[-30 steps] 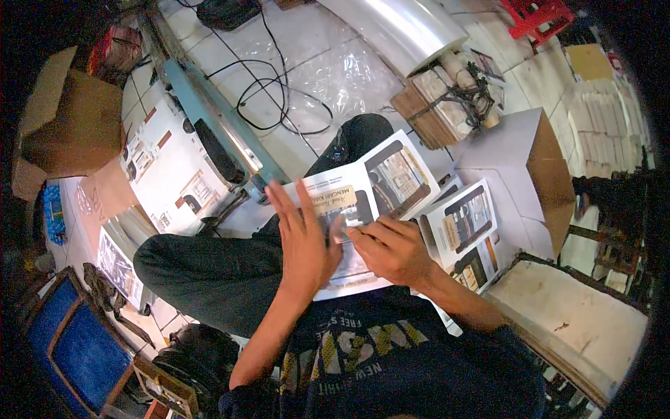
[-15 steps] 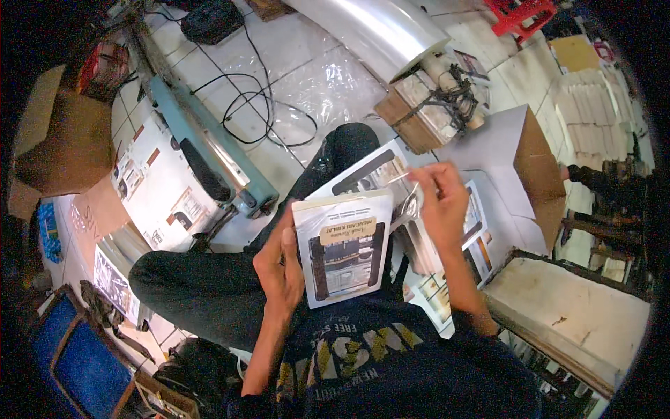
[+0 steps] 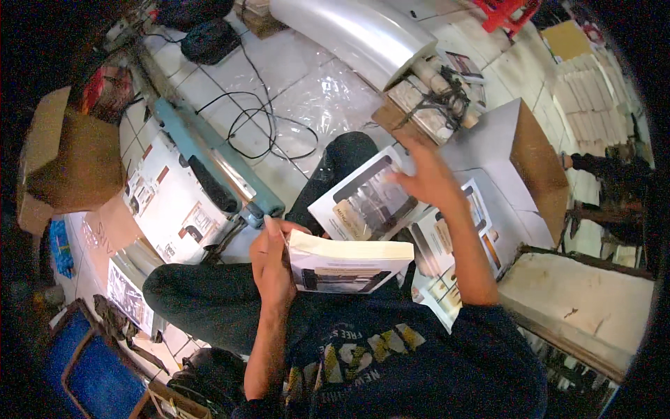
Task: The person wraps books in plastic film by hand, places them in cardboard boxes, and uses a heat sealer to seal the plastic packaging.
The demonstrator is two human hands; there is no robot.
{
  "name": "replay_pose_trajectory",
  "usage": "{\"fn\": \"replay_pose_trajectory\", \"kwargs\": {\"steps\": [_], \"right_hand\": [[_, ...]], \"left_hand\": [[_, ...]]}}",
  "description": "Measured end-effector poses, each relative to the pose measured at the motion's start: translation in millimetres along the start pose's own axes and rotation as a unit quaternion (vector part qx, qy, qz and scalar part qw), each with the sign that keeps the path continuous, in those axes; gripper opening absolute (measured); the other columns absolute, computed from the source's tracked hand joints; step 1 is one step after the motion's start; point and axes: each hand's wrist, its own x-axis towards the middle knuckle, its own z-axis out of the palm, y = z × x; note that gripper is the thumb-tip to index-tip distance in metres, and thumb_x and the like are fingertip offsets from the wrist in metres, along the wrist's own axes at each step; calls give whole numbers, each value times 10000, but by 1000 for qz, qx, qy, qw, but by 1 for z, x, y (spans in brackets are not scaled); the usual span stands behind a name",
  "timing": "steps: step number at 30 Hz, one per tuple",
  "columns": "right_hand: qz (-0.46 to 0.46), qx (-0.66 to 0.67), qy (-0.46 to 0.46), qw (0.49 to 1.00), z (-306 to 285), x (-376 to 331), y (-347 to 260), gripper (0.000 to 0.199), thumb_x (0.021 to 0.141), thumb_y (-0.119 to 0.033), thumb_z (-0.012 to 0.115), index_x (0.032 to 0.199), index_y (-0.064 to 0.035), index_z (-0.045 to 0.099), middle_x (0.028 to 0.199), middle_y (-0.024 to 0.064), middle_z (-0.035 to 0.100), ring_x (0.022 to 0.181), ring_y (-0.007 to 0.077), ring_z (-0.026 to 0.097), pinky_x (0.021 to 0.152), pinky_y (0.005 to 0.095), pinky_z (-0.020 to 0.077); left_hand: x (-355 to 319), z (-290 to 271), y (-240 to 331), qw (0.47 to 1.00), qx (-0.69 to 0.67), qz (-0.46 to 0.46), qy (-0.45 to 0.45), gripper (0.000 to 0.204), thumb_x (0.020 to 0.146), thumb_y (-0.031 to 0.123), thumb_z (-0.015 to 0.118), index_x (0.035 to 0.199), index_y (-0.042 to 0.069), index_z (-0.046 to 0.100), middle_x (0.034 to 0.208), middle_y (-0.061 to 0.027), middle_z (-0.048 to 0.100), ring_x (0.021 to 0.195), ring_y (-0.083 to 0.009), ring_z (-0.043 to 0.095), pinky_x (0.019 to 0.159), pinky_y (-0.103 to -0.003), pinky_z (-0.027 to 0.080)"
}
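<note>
My left hand (image 3: 274, 262) is closed around the left end of a thick paperback book (image 3: 349, 269), tilted so its pale page edges face up. Just beyond it, another printed book or cover (image 3: 366, 202) with a dark-framed picture rests slanted by my knee; I cannot tell how thick it is. Over its right side hovers my right hand (image 3: 426, 174), slightly blurred, thumb and fingers apart, nothing visible in them. Whether the thumb touches the cover is unclear. More printed covers (image 3: 447, 244) lie under my right forearm.
Left of my legs stands a long teal bar-shaped machine (image 3: 216, 164) beside printed sheets (image 3: 164, 202) and a cardboard box (image 3: 77, 153). A clear plastic film roll (image 3: 356, 35) and black cable (image 3: 269, 115) lie ahead. At right are an open carton (image 3: 537, 167) and a worn pale box (image 3: 579, 300).
The held book has tipped from showing its front cover to showing its page edges. My right hand has moved up and forward, its fingers spreading from a pinch.
</note>
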Motion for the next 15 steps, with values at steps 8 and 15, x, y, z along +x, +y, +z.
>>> {"fn": "replay_pose_trajectory", "kwargs": {"steps": [8,15], "right_hand": [[163,186,19,969,-24,-93,-59,316,760,-249,695,964,-12,650,942,106,679,902,201,647,819,334,505],[236,455,64,857,-8,-127,-73,349,785,-243,802,1023,-34,653,899,22,685,834,116,620,766,302,503]], "left_hand": [[7,25,12,992,-45,-67,98,405,1042,354,415,813,57,564,635,24,478,565,-66,443,525,-229,354],[6,39,17,972,-167,-132,99,285,1005,311,472,872,66,533,694,-4,422,628,-99,442,534,-234,365]]}}
